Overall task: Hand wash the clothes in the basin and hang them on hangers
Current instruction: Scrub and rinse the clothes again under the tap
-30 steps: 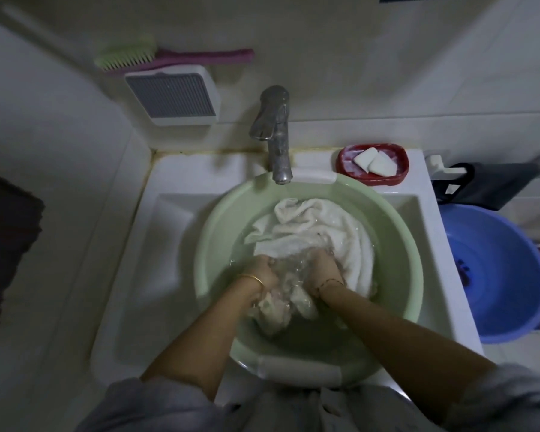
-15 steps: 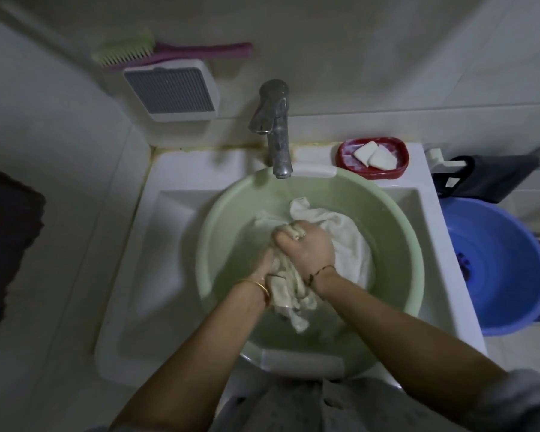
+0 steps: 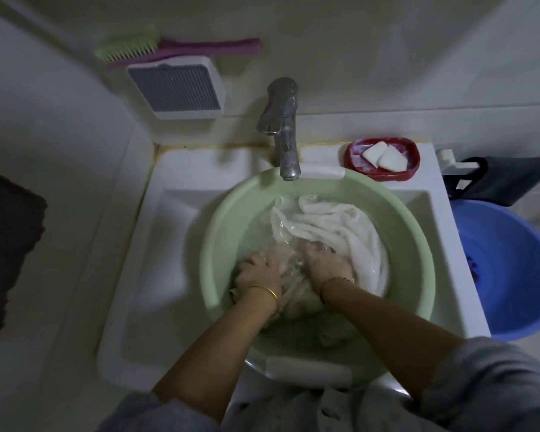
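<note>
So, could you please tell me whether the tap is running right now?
Off, as far as can be seen: no stream falls from the tap into the green basin.

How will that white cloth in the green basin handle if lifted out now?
Probably floppy: the white cloth lies in soft folds against the green basin wall. Likely heavy for its size and dripping, since it sits in water. The left hand and right hand bunch it easily, so it likely sags.

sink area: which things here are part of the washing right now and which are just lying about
In use: green basin, white cloth, left hand, right hand.
Lying about: faucet, soap dish, brush, blue tub.
</note>
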A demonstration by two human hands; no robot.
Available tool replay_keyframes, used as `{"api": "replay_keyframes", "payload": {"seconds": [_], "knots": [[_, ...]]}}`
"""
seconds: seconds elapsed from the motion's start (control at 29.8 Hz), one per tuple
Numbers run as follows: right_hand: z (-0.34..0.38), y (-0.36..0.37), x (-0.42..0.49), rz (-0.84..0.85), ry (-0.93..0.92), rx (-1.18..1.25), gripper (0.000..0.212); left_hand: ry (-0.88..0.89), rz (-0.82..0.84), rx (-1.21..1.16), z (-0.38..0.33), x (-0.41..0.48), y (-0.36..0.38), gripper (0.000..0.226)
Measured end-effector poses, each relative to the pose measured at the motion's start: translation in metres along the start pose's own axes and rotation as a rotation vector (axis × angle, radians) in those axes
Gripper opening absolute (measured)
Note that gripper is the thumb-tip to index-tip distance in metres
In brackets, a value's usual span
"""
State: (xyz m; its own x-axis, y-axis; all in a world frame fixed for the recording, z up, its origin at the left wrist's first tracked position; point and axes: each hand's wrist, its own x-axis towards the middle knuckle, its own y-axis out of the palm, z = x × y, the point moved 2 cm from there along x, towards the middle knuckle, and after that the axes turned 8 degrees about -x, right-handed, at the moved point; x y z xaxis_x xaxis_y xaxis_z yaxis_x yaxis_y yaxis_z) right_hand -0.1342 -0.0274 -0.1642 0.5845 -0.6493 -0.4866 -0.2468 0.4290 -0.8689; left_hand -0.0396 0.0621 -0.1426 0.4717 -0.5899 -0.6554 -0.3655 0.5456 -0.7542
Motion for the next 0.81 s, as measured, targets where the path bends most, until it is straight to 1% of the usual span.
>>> {"api": "replay_keyframes", "payload": {"seconds": [0.07,0.13,0.2,0.24,0.27,0.3,0.34,0.37,0.4,0.44,0.47,0.5,0.57,0.6,0.64,0.67,0.71,0.74,0.77,0.81], "knots": [[0.005,-0.002,-0.005,0.006,-0.019,0.023,0.046,0.012,-0.018,-0.136,-0.001,0.007,0.000,0.074],[0.013,0.003,-0.016,-0.010,-0.126,0.023,0.055,-0.009,-0.043,-0.341,0.004,0.016,-0.003,0.075],[0.006,-0.002,-0.010,-0.010,-0.066,0.165,0.049,-0.035,-0.088,-0.662,0.013,0.025,-0.008,0.076],[0.004,-0.009,-0.007,0.057,-0.101,0.216,0.043,-0.048,-0.122,-0.832,0.016,0.027,-0.012,0.072],[0.006,-0.015,-0.006,0.228,-0.194,0.346,0.037,-0.060,-0.151,-0.998,0.019,0.028,-0.017,0.064],[0.010,-0.017,-0.006,0.401,-0.286,0.542,0.033,-0.098,-0.131,-1.166,0.021,0.030,-0.019,0.059],[0.014,-0.019,-0.005,0.407,-0.338,0.707,0.027,-0.147,-0.092,-1.326,0.022,0.029,-0.022,0.054],[0.015,-0.024,-0.007,0.276,-0.255,0.803,0.023,-0.200,-0.054,-1.491,0.024,0.031,-0.023,0.050],[0.015,-0.028,-0.010,0.086,-0.140,0.838,0.022,-0.244,-0.023,-1.687,0.026,0.032,-0.024,0.047],[0.017,-0.032,-0.016,-0.088,-0.097,0.843,0.021,-0.283,-0.001,-1.881,0.027,0.031,-0.026,0.043],[0.020,-0.036,-0.019,-0.163,-0.102,0.882,0.022,-0.293,0.008,-2.017,0.026,0.029,-0.028,0.035],[0.029,-0.041,-0.029,-0.195,-0.156,0.928,0.025,-0.281,0.037,-2.092,0.022,0.024,-0.032,0.033],[0.041,-0.052,-0.038,-0.241,-0.218,0.953,0.032,-0.181,0.104,-2.128,0.015,0.012,-0.037,0.051],[0.045,-0.056,-0.036,-0.269,-0.177,0.933,0.035,-0.138,0.132,-2.132,0.010,0.008,-0.039,0.060],[0.048,-0.056,-0.033,-0.295,-0.137,0.895,0.038,-0.124,0.132,-2.128,0.006,0.004,-0.039,0.063],[0.050,-0.057,-0.031,-0.308,-0.105,0.852,0.037,-0.154,0.123,-2.117,0.002,0.000,-0.039,0.059],[0.050,-0.058,-0.029,-0.303,-0.082,0.831,0.034,-0.199,0.082,-2.078,-0.001,-0.004,-0.039,0.049],[0.047,-0.060,-0.025,-0.278,-0.034,0.818,0.032,-0.210,0.085,-1.996,-0.008,-0.009,-0.040,0.040],[0.042,-0.064,-0.019,-0.256,0.017,0.814,0.030,-0.193,0.080,-1.894,-0.013,-0.013,-0.041,0.034],[0.035,-0.066,-0.012,-0.237,0.077,0.807,0.028,-0.182,0.038,-1.786,-0.017,-0.017,-0.040,0.033]]}}
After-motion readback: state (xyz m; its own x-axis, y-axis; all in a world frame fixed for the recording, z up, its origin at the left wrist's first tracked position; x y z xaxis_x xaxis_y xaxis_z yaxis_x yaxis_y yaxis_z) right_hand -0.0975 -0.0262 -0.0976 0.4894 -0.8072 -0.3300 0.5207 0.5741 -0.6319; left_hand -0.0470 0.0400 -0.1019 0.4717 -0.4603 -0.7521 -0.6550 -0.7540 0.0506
